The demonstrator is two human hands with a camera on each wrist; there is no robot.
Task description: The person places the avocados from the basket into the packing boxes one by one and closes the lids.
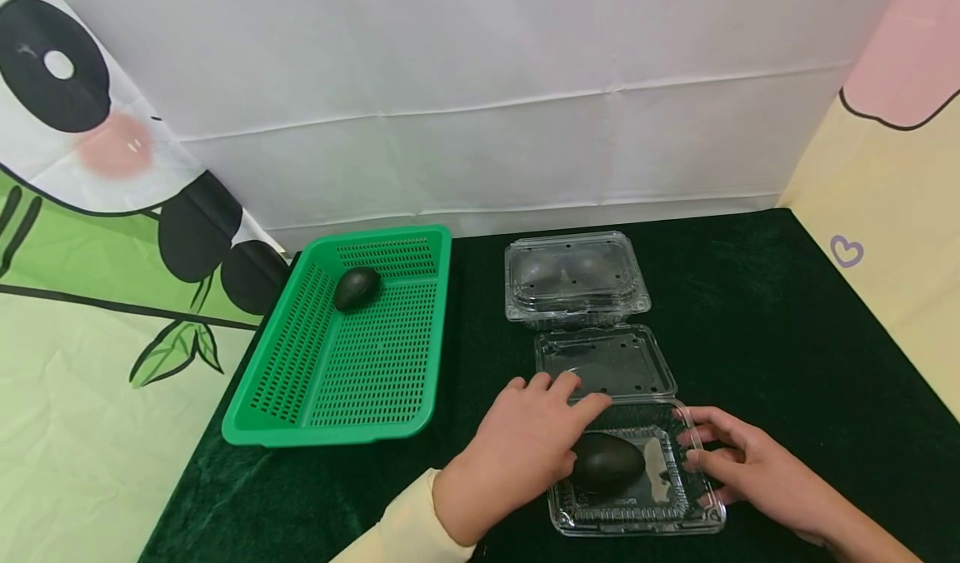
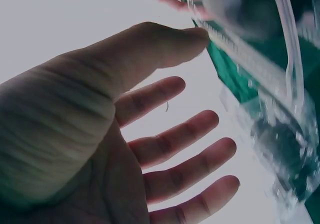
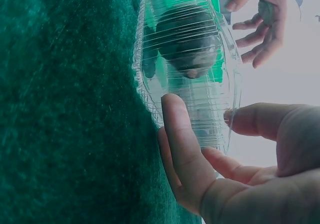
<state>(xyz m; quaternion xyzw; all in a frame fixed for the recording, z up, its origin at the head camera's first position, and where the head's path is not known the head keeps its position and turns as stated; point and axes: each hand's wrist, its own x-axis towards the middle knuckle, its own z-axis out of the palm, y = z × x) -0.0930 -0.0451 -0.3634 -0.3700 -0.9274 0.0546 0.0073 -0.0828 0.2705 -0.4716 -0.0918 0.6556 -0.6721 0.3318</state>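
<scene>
A dark avocado (image 1: 609, 463) lies in the left part of a clear plastic clamshell box (image 1: 637, 526), whose lid (image 1: 607, 363) is folded open toward the back. My left hand (image 1: 525, 438) is over the box's left edge, beside the avocado. In the left wrist view its fingers (image 2: 175, 144) are spread, with nothing between them and the thumb. At the box's right side, my right hand (image 1: 738, 459) holds the wall, thumb at the rim and fingers along the outside. Through the ribbed wall, the right wrist view shows the avocado (image 3: 189, 41).
A green plastic basket (image 1: 431, 363) stands at the left with one dark avocado (image 1: 357, 288) in its back left corner. Behind the open lid sits a closed clear clamshell box (image 1: 573, 276) with dark rounded shapes inside. Dark green cloth (image 1: 780, 338) covers the table; printed fabric (image 1: 480, 88) hangs around it.
</scene>
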